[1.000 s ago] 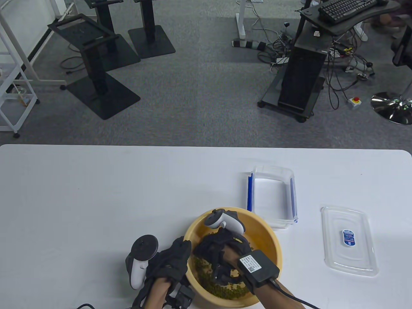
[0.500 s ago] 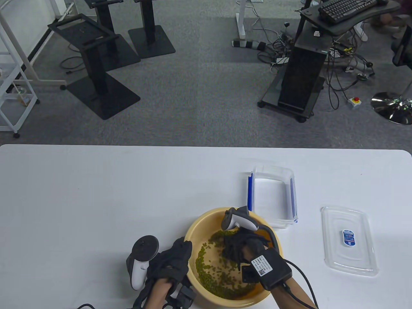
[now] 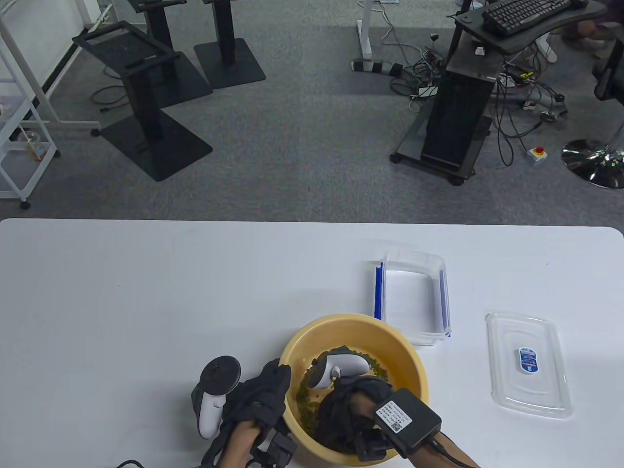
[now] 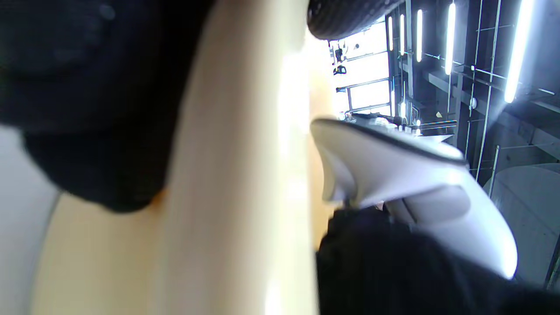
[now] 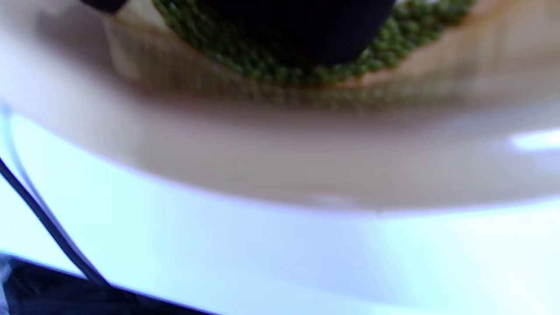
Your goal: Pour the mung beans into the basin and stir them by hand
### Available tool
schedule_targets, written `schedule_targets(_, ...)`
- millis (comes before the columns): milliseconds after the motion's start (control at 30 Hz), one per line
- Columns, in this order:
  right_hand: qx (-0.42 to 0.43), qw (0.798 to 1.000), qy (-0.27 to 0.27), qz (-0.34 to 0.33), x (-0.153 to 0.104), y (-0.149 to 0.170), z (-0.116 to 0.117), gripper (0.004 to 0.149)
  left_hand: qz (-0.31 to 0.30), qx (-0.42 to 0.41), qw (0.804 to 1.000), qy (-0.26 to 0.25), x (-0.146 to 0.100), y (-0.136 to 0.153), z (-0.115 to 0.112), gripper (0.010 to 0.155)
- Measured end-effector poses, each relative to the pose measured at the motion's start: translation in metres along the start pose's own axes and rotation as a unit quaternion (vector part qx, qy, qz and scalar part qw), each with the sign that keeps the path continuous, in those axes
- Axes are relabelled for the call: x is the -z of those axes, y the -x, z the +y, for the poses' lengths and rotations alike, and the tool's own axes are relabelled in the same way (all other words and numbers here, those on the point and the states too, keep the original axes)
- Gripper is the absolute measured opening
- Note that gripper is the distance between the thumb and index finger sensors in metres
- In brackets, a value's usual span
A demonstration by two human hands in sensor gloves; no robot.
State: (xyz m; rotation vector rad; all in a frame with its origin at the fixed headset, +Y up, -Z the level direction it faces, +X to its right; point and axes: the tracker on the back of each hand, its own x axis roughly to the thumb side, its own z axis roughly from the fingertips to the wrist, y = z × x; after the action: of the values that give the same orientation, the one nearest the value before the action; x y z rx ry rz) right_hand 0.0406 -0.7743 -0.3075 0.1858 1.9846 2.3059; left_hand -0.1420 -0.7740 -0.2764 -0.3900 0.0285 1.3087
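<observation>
Pouring stage: judged complete. The mung beans [image 3: 304, 392] lie in the yellow basin [image 3: 390, 341] at the near edge of the white table [image 3: 146, 292]. The clear storage box [image 3: 413, 295] just beyond the basin's right rim stands open and shows nothing inside. Its lid [image 3: 529, 365] lies flat, apart to the right.

Stirring stage: judged in progress. The right hand [image 3: 348, 409] is down inside the basin among the beans, the white tracker on its back pointing left. The right wrist view shows a dark gloved shape [image 5: 302, 30] pressed into the green beans [image 5: 262, 65] against the basin wall, but it is blurred. Whether these fingers are spread or curled cannot be determined from any view.

The left hand [image 3: 261, 395] sits on the basin's left rim. In the left wrist view the glove [image 4: 87, 109] lies against the outer wall and a fingertip [image 4: 345, 15] comes over the top edge, so the fingers appear to clasp the rim and steady the vessel.

Remaining work: stirring only, as far as can be judged. No beans are seen spilled on the table.

Surface: plain white tabletop with rounded far corners; a cable trails from the right wrist unit.

Room: grey carpet, black stand bases at far left, a white frame rack at the left edge, a black computer cart with a keyboard and tangled cables at far right.
</observation>
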Motion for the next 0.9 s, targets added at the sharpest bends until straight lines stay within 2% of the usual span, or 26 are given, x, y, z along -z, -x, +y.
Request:
schedule_targets(133,0.051,0.997,0.048,-0.035,0.000,0.000,-0.024,0.076,0.000,-0.001,1.000,0.001,0.000,0.000,0.000,0.065)
schedule_targets(200,0.083,0.992,0.043,-0.080,-0.009,0.005,-0.030,0.082,-0.001,-0.002,1.000,0.001,0.000,0.000,0.000,0.065)
schedule_targets(267,0.090,0.988,0.061,-0.109,-0.019,0.009,-0.032,0.083,-0.001,-0.002,1.000,0.001,0.000,0.000,0.000,0.065)
schedule_targets(333,0.069,0.980,0.115,-0.146,-0.037,0.012,-0.036,0.078,0.000,-0.002,1.000,0.003,0.000,0.000,0.000,0.065)
schedule_targets(400,0.052,0.968,0.174,-0.172,-0.053,0.016,-0.040,0.065,-0.001,-0.002,1.000,0.002,0.000,0.000,0.000,0.065)
schedule_targets(467,0.044,0.950,0.245,-0.188,-0.067,0.021,-0.042,0.059,0.000,-0.005,1.000,0.002,0.000,0.000,0.000,0.065)
schedule_targets(533,0.034,0.939,0.284,-0.191,-0.076,0.023,-0.042,0.055,0.000,-0.005,1.000,0.003,0.000,0.000,0.000,0.065)
schedule_targets(633,0.012,0.919,0.344,-0.194,-0.083,0.024,-0.039,0.051,0.002,-0.013,1.000,0.002,0.000,0.001,0.000,0.065)
schedule_targets(733,0.003,0.895,0.418,-0.158,-0.078,0.024,-0.038,0.044,0.000,-0.010,1.000,0.003,-0.001,0.000,-0.001,0.065)
schedule_targets(900,-0.021,0.920,0.366,-0.139,-0.070,0.027,-0.040,0.046,0.000,-0.009,1.000,0.002,-0.001,0.000,0.000,0.065)
